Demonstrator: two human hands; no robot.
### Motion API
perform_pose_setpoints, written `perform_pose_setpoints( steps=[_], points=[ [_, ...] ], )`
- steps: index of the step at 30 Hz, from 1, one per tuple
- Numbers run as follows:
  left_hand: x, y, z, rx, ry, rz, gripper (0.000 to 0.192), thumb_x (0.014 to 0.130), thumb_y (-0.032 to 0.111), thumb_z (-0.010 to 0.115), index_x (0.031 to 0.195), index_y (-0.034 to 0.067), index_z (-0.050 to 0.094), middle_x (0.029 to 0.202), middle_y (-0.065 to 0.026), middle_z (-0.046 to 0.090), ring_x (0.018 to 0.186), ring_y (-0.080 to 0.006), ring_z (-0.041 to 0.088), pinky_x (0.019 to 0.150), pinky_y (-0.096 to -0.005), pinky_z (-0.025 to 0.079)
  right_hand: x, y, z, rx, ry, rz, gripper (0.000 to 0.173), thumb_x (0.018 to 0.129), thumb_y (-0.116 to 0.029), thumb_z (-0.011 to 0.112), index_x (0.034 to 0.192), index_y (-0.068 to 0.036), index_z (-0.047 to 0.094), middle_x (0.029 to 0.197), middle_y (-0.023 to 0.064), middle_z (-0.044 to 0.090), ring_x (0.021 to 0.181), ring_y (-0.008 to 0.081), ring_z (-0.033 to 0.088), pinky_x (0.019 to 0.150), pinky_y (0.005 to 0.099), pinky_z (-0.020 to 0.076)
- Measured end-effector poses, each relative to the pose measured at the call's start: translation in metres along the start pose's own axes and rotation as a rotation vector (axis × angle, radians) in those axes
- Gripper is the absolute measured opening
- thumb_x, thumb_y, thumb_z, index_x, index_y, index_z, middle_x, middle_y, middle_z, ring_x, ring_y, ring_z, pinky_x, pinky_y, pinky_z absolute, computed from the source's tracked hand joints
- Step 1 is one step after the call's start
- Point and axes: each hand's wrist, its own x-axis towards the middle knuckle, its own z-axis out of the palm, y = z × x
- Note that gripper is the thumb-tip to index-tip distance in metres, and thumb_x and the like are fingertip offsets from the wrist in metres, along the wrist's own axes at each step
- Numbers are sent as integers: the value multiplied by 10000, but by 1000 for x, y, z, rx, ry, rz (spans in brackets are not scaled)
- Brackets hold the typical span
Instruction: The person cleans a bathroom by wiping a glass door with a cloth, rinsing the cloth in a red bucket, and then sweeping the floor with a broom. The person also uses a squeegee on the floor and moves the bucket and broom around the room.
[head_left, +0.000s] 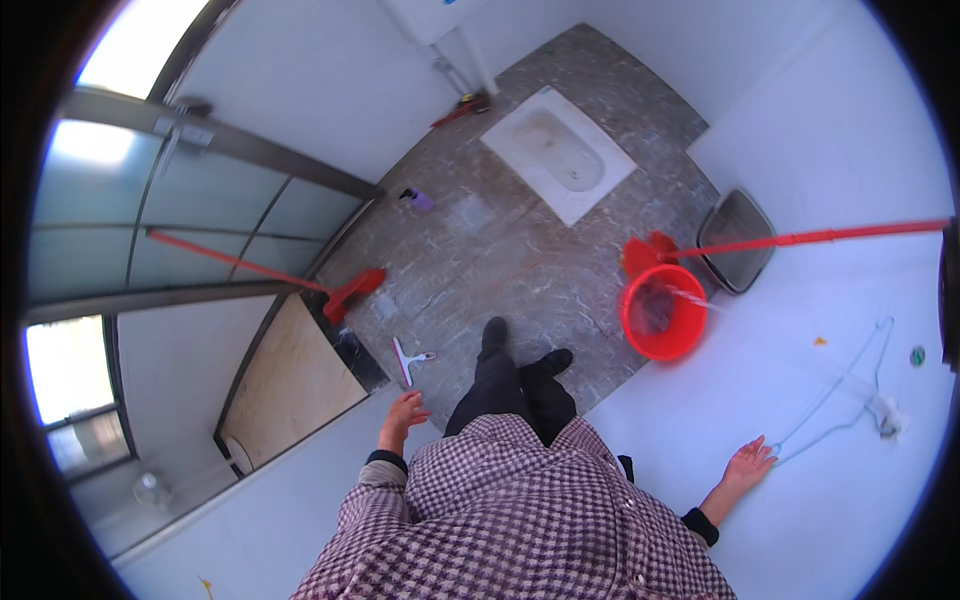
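My left hand (406, 414) is held out with its fingers loosely apart and holds nothing. Below it on the floor lies a white squeegee (407, 361) with pink edging. At the right wall my right hand (748, 463) reaches out, its fingertips at one corner of a light-blue wire clothes hanger (825, 391). Whether they grip it or merely touch it is unclear. Beside the hanger is a wall tap (888, 421), blurred. From it a stream of water (731, 311) arcs into a red plastic bucket (670, 346), where something dark shows inside.
A white squat toilet (523, 144) is set in the grey marbled floor (495, 262). Near the bucket are a red long-handled broom (780, 240) and a grey bin (739, 244). A red dustpan (352, 294) stands by the glazed door (202, 217). A purple pump bottle (420, 200) is farther off.
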Motion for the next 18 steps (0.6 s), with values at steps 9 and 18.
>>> perform_pose_setpoints(
  steps=[9,18],
  points=[
    [22,-71,-62,-118,43,9,226,839,234,570,941,39,517,835,-88,603,755,-275,647,631,-356,521,-72,79,93,-245,-164,297,214,879,-304,556,990,-124,525,833,32,582,648,80,524,531,192,423],
    [41,-43,-120,-368,55,-29,391,855,159,524,1219,32,461,1047,-146,557,711,-305,642,557,-360,542,-159,185,233,-348,-461,382,130,884,-285,553,899,-157,538,706,-32,546,535,47,464,460,181,370]
  ],
)
